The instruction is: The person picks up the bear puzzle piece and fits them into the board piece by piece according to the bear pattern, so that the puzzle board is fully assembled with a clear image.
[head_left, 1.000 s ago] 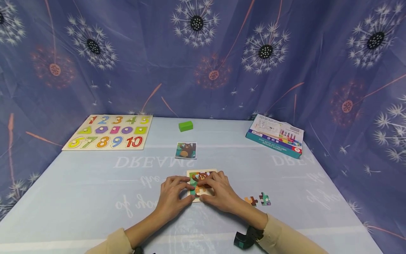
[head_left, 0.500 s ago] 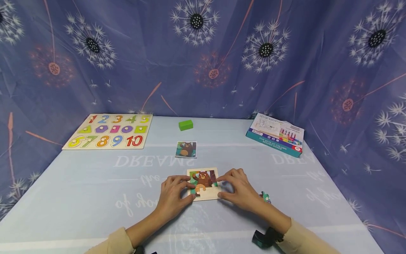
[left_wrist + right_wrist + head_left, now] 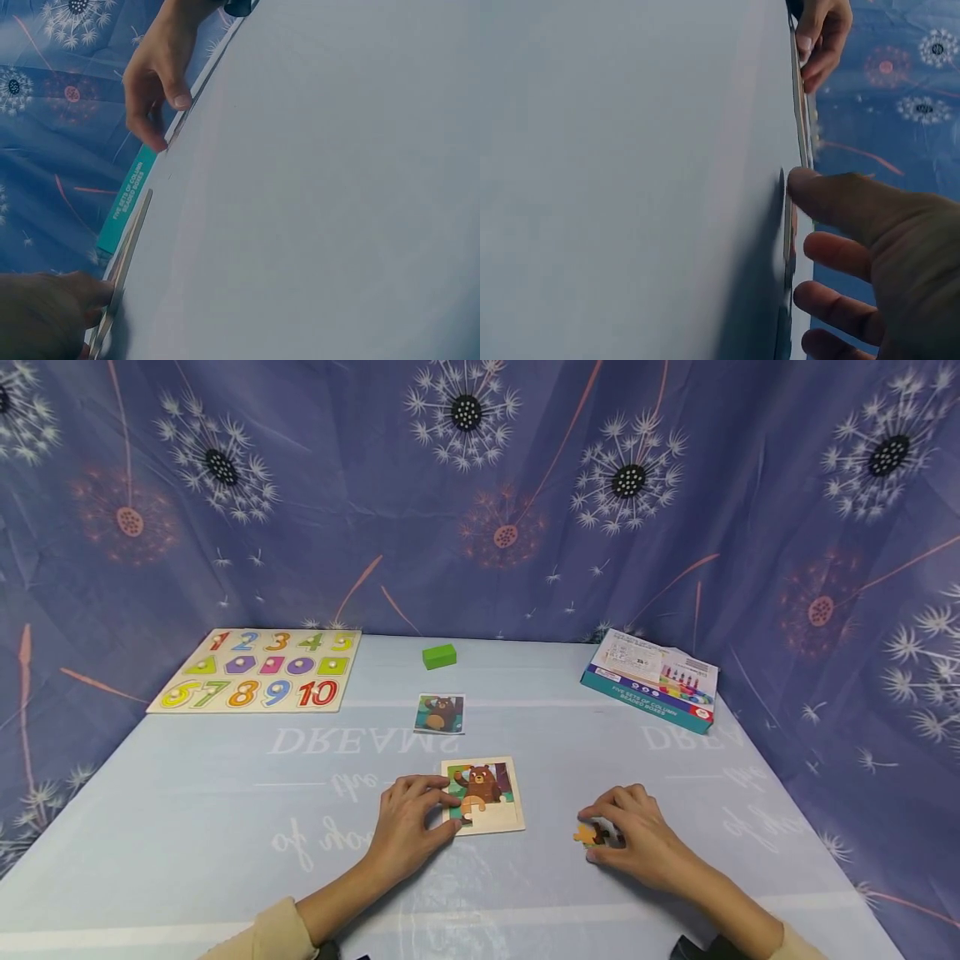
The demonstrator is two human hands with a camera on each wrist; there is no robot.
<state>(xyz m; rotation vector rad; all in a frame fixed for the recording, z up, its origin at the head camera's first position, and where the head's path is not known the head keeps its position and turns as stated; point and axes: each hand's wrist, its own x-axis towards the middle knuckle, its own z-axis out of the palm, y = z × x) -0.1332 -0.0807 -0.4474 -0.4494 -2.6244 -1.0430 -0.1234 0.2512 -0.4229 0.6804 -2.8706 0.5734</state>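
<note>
A square wooden jigsaw board with a partly filled bear picture lies at the middle of the table. My left hand holds it by its left side, fingertips on the frame and thumb at the lower left corner. To the right, my right hand is over the loose puzzle pieces. An orange and brown piece shows between its thumb and index fingertip. Another piece is mostly hidden behind the fingers. In the right wrist view the thumb and fingers of my right hand are spread apart.
A bear picture card lies beyond the board, with a green block farther back. At the back left is a wooden number board. A teal-edged box stands at the back right, before the blue curtain.
My right hand has left the jigsaw board and moved right to the loose pieces, uncovering the board's bare lower right part. My left hand stays at the board's left side.
</note>
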